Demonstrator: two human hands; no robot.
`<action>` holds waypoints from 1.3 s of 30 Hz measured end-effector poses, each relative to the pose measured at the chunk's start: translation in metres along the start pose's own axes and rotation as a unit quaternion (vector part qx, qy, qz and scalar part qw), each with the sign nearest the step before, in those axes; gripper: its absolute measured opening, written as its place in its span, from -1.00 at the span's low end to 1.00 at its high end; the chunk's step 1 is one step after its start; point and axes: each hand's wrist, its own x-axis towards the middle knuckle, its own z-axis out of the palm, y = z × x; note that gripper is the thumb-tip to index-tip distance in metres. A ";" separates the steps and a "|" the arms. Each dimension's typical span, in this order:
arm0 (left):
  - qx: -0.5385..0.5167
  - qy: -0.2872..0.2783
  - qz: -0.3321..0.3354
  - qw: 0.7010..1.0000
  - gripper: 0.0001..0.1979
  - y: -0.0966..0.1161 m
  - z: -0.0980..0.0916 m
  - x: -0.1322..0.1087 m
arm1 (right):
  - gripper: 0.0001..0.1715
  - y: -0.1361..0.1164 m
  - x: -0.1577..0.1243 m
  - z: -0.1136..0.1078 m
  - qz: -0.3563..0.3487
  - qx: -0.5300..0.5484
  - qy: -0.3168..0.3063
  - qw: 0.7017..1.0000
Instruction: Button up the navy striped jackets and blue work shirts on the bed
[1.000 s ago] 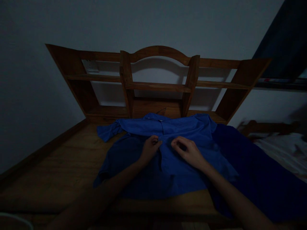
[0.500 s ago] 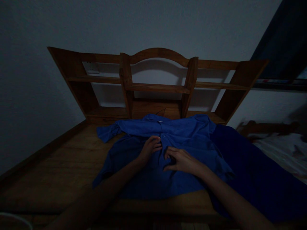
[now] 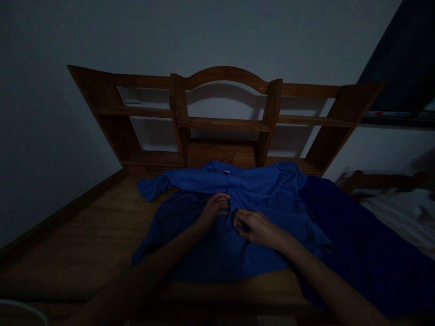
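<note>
A blue shirt (image 3: 272, 194) lies spread front up on a wooden desk (image 3: 84, 240), collar toward the back. My left hand (image 3: 213, 209) rests on the shirt's middle with its fingers curled, pinching the fabric beside the front placket. My right hand (image 3: 253, 225) is just to its right, fingers also bent and pinching the fabric at the placket. Both hands nearly touch. The room is dim, so small details such as buttons are hard to make out.
A wooden shelf unit (image 3: 224, 120) stands at the back of the desk against a pale wall. A darker blue cloth (image 3: 360, 244) lies to the right, partly under the shirt. A bed with white bedding (image 3: 404, 217) is at far right.
My right hand has moved left and down along the shirt front, closing in on my left hand. The left hand has stayed almost in place.
</note>
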 end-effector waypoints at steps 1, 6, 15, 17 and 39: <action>0.001 0.000 -0.001 1.000 -0.74 0.000 0.000 0.000 | -0.84 0.002 0.001 0.001 0.008 0.022 0.002 1.000; 0.001 -0.003 -0.001 1.000 -0.72 -0.003 -0.001 0.003 | -0.77 0.017 0.001 -0.004 0.051 0.163 -0.023 0.985; 0.300 0.005 0.137 0.944 -0.83 -0.012 0.000 0.001 | -0.60 0.044 0.003 -0.034 0.162 0.321 0.143 0.922; 0.369 -0.030 0.169 0.914 -0.80 -0.006 0.007 -0.007 | -0.56 0.048 0.003 -0.035 0.184 0.339 0.172 0.906; 0.382 -0.124 0.163 0.901 -0.82 -0.011 0.022 -0.022 | -0.51 0.047 0.004 -0.027 0.218 0.342 0.145 0.902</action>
